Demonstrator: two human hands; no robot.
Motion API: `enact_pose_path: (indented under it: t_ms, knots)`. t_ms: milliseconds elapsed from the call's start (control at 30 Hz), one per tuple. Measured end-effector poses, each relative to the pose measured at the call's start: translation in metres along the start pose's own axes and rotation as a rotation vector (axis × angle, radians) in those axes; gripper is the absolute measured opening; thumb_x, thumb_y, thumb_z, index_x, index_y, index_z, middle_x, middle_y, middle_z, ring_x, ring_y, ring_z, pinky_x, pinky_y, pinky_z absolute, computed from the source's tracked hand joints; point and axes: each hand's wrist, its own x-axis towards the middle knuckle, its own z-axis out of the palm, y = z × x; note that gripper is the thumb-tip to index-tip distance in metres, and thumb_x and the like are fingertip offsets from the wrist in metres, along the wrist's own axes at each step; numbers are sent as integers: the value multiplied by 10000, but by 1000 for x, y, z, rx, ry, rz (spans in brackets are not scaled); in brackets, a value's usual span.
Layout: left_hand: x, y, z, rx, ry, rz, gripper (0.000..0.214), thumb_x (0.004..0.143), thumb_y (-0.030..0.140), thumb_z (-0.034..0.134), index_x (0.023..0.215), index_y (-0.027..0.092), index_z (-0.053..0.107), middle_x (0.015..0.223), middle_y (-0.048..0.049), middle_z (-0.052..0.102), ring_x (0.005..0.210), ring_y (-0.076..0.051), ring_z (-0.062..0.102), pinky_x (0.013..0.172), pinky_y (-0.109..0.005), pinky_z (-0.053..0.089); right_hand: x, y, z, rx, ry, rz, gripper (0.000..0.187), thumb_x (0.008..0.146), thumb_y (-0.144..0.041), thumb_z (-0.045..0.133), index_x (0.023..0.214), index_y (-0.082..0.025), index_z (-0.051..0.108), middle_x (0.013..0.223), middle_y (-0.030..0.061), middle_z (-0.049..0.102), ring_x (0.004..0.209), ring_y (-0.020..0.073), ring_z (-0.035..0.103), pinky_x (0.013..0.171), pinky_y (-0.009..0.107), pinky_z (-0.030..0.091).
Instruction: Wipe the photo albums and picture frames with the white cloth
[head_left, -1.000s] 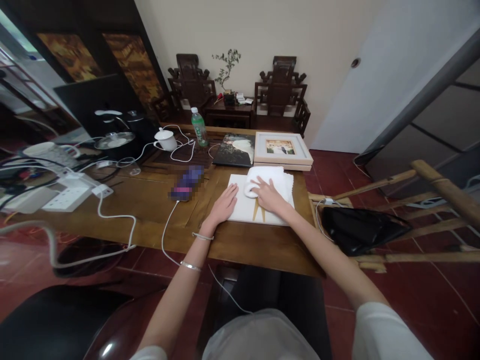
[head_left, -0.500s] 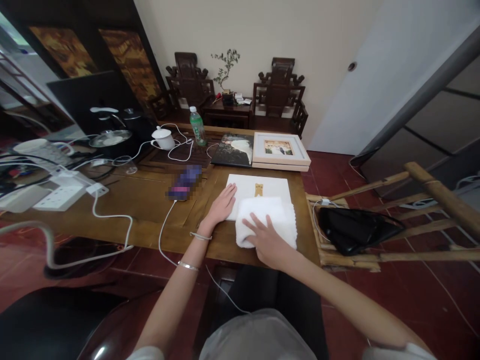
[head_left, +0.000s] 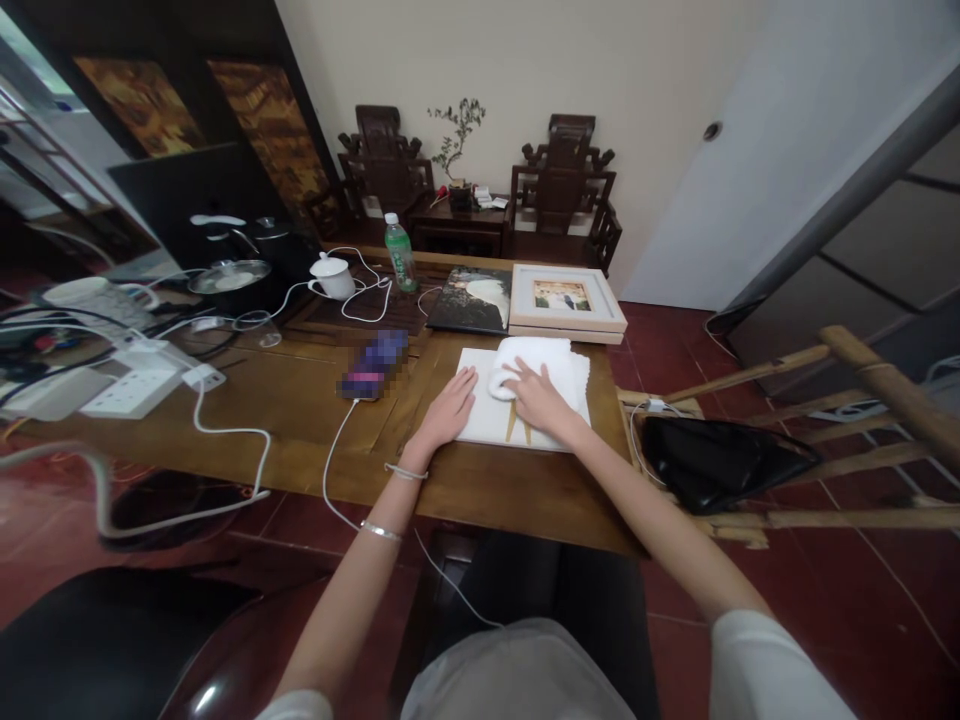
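A white rectangular panel point(head_left: 480, 423) lies flat on the wooden table in front of me, with part of a golden-brown figure showing on it. My left hand point(head_left: 450, 402) rests flat on the panel's left edge, fingers stretched out and holding nothing. Over the panel's upper right part lies a folded white towel point(head_left: 536, 352), which hides much of the figure. My right hand point(head_left: 541, 400) presses on the towel with fingers somewhat spread, its thumb side by the rolled fold.
Behind the panel are a dark photo panel point(head_left: 471, 300) and stacked white frames point(head_left: 568, 300). A phone point(head_left: 373, 365) on a cable lies left, with a green bottle point(head_left: 400, 252), lidded cup point(head_left: 332, 276) and power strip point(head_left: 135, 385). A black bag point(head_left: 712, 455) sits on a bamboo chair at right.
My right hand has pushed the towel away from me, from the panel's near edge to its far part. The figure's lower part now shows. My left hand stays on the panel's left edge.
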Motion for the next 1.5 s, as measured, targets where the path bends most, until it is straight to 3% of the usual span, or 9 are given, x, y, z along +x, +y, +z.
enact_pose_path:
  t_ms: [200,367,500,600,767,967,1100,1333,1500]
  knots:
    - [1,1,-1,-136,21,-84,526,963,399,271,1405,141,391,1496,-89,344,1405,-196,261,1174,-392,184,17,-22,7,-97,4,57,523,751,3,392,1226,-127,570,1488,174,326,1390,391,163,983,749,190]
    - [4,2,-2,-417,116,-253,562,982,461,139,1444,199,321,1512,-51,310,1386,-174,303,1150,-372,247,-5,-46,6,-68,-76,-185,468,758,-28,428,1170,-153,610,1493,135,335,1400,358,164,1026,714,164]
    - [4,4,-2,-400,181,-273,594,980,483,109,1449,176,306,1517,-64,300,1390,-179,296,1156,-372,229,-33,-56,-8,3,-101,-390,458,752,2,398,1099,-177,639,1442,92,432,1393,285,223,1069,632,180]
    - [3,8,-1,-314,168,-228,596,982,469,127,1437,143,330,1509,-78,315,1392,-179,291,1162,-356,220,-50,-57,-23,57,-157,-460,452,754,3,391,1084,-179,641,1337,119,539,1341,252,341,1070,569,235]
    - [2,9,2,-195,114,-126,526,970,410,244,1372,129,435,1473,-97,384,1390,-199,298,1163,-409,219,-47,-40,-37,66,-267,-247,504,734,17,390,1144,-159,624,1128,185,638,1251,279,465,988,502,360]
    - [2,3,4,-104,94,-54,474,938,381,349,1326,150,490,1451,-105,420,1379,-220,324,1151,-433,248,-5,-18,-24,3,-121,-30,489,755,12,384,1179,-128,585,1270,211,540,1333,322,321,1000,584,301]
    - [2,6,1,-70,84,-32,439,923,324,385,1315,158,489,1434,-107,441,1366,-235,344,1140,-433,275,27,-25,-23,53,-111,81,473,785,-10,368,1192,-148,565,1207,189,574,1246,329,414,949,616,340]
    - [3,8,-1,-71,102,-8,352,914,259,391,1205,148,553,1288,-127,559,1240,-261,479,1061,-440,382,79,-45,-27,118,-127,75,392,818,-93,422,1142,-211,609,1173,125,612,1095,285,552,901,461,429]
    - [3,8,-1,-66,86,-10,397,901,260,394,1251,128,528,1335,-134,530,1285,-264,442,1101,-444,337,93,-43,-27,133,-119,111,375,832,-118,443,1148,-195,628,1170,124,627,1051,266,583,880,373,438]
